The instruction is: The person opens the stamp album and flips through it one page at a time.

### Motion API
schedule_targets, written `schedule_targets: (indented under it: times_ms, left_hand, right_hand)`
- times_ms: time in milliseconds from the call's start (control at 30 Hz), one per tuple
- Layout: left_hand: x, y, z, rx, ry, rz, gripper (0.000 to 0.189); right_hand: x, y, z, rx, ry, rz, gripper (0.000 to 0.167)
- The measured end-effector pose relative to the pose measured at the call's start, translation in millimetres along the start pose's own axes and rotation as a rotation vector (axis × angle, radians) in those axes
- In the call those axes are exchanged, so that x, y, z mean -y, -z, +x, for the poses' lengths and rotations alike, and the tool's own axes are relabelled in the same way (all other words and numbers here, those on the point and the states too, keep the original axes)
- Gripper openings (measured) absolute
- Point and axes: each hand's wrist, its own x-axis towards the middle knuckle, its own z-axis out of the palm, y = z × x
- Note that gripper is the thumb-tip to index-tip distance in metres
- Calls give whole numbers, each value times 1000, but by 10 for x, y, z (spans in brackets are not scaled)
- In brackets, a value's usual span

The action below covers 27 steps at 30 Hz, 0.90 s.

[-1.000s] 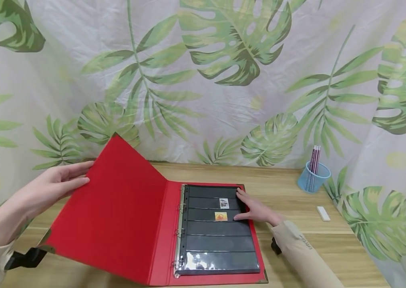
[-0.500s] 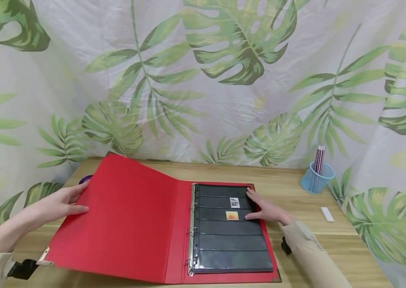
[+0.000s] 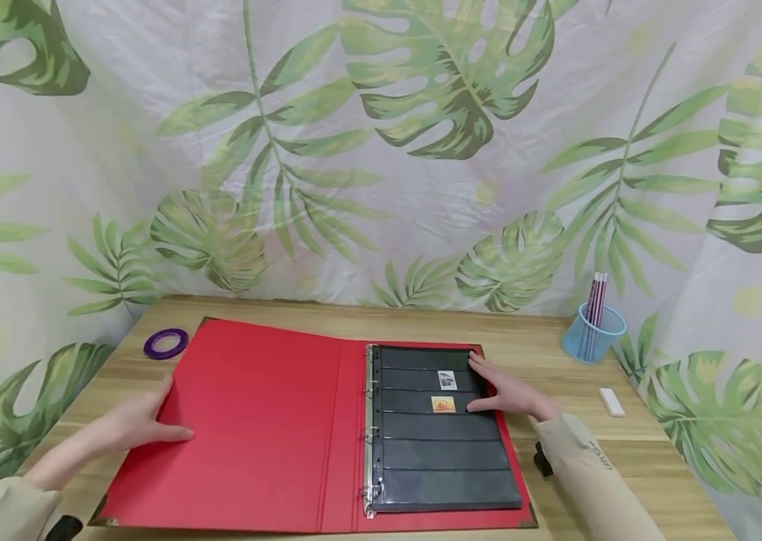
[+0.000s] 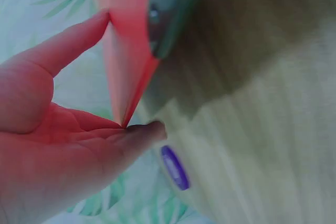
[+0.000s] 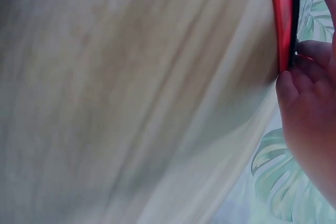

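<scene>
1. Across the lower middle of the head view, a red binder (image 3: 252,428) lies unfolded on the wooden table (image 3: 523,330), its black pocket page (image 3: 445,453) on the right.
2. At lower left, the left hand (image 3: 134,421) holds the cover's outer edge between thumb and fingers, thumb on the inner face, fingers behind.
3. Right of centre, the right hand (image 3: 506,391) rests on the page's upper right edge, thumb and forefinger spread; the other fingers' grip cannot be told.
4. Beside its thumb sit a yellow stamp (image 3: 443,404) and a grey-white stamp (image 3: 446,380), both in the page's upper pockets.
5. Far left: a purple ring (image 3: 150,345).
6. Far right: a blue cup (image 3: 587,343) of pencils (image 3: 595,300), a white block (image 3: 612,402) below.
</scene>
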Motion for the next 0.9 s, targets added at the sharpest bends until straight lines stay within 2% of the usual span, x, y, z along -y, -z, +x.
schedule_targets:
  times_ms: [133, 233, 367, 467, 633, 767, 900]
  left_hand:
    - [58, -130, 0, -17, -8, 2, 103]
    - [95, -227, -5, -63, -26, 26, 101]
    - [134, -339, -19, -112, -12, 81, 100]
    - [153, -389, -25, -108, 7, 114, 100]
    - [162, -432, -16, -110, -14, 131, 101]
    - [77, -461, 21, -155, -75, 187, 104]
    - [-142, -508, 103, -166, -175, 201, 107]
  right_hand:
    - [-13, 13, -5, 3, -3, 3, 100]
    - [-12, 18, -9, 6, -2, 0, 101]
    - [-12, 18, -4, 6, 11, -2, 101]
    - [-12, 19, -1, 9, 17, -2, 100]
    - [-6, 24, -5, 16, 11, 1, 100]
    - [-4, 29, -8, 15, 10, 6, 100]
    - [-5, 29, -9, 13, 5, 8, 99]
